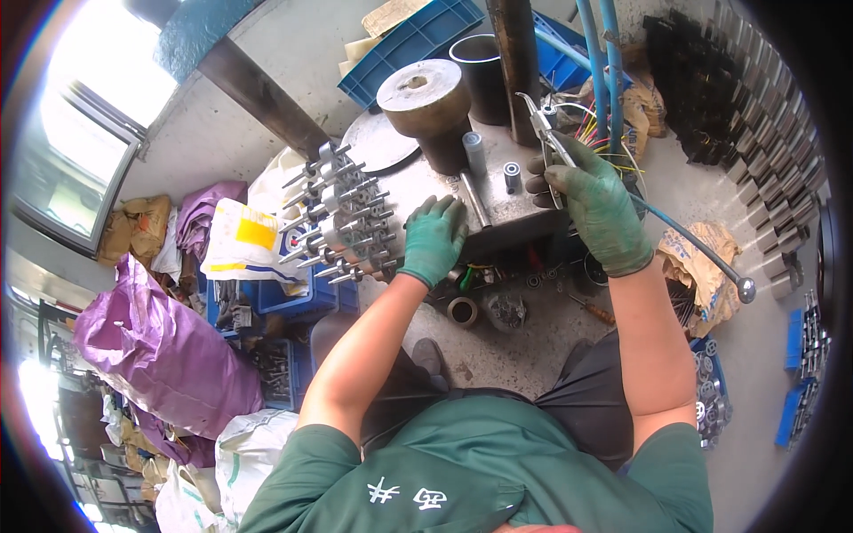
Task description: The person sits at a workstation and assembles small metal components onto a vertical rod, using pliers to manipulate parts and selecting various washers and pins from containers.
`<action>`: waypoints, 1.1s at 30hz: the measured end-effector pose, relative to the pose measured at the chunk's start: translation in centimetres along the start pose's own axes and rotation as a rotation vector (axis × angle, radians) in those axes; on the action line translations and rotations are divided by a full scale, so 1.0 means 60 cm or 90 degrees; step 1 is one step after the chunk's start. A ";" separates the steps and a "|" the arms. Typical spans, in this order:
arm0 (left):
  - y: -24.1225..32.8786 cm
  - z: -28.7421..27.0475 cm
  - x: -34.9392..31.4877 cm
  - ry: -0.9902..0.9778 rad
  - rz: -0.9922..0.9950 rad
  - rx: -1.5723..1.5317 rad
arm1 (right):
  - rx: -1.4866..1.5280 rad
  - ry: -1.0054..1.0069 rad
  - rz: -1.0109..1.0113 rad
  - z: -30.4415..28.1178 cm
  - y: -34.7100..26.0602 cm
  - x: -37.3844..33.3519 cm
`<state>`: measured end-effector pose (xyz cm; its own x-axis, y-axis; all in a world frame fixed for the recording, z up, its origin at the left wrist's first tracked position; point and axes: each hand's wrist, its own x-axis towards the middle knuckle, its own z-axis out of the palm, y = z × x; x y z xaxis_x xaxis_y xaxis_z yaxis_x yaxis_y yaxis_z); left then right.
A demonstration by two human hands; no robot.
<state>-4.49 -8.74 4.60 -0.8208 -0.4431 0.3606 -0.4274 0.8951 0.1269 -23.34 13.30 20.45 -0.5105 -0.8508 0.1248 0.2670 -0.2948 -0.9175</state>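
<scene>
Both my hands wear green work gloves with dark fingertips. My left hand (pixel 434 240) lies on the front edge of the metal worktable (pixel 418 182), fingers stretched out and holding nothing. Beside it stands a stack of grey metal parts with protruding shafts (pixel 342 218). My right hand (pixel 600 200) is closed around a silver caliper (pixel 553 140), tilted above the table's right side; the fingers partly cover it. Between the hands lies a metal rod (pixel 475 200). A grey cylinder (pixel 475 154) stands behind it, and a short metal sleeve (pixel 513 178) stands nearer my right hand.
A heavy round metal block (pixel 425 98) and a dark post (pixel 514 62) rise at the table's back. A lever with a ball end (pixel 745 289) sticks out at right. Purple sacks (pixel 160 346) and blue crates (pixel 289 298) crowd the left. Metal parts (pixel 755 169) are stacked along the right.
</scene>
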 end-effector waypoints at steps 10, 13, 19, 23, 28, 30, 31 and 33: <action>0.007 0.003 -0.027 0.072 0.057 -0.013 | -0.021 -0.018 -0.008 0.001 0.010 0.005; 0.007 0.003 -0.037 0.097 0.086 -0.044 | -0.014 -0.018 -0.002 0.001 0.015 0.007; 0.006 0.010 -0.043 0.181 0.139 -0.104 | -0.025 -0.010 0.016 0.004 0.017 0.000; -0.015 0.015 -0.042 0.156 0.169 -0.120 | -0.039 -0.016 0.007 0.005 0.024 0.002; -0.020 0.002 -0.021 0.085 0.057 -0.152 | -0.053 -0.003 -0.006 0.013 0.020 0.004; -0.022 0.010 -0.013 0.127 -0.108 -0.346 | -0.054 -0.001 -0.003 0.021 0.026 0.007; -0.033 0.018 -0.007 0.153 -0.188 -0.443 | -0.058 -0.005 -0.005 0.028 0.026 0.010; -0.007 -0.003 0.017 0.090 -0.395 -0.700 | -0.059 0.011 -0.007 0.022 0.027 0.014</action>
<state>-5.11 -9.56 5.07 -0.5196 -0.8528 0.0529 -0.1293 0.1396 0.9817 -22.24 11.53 19.58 -0.5275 -0.8396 0.1299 0.1845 -0.2624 -0.9472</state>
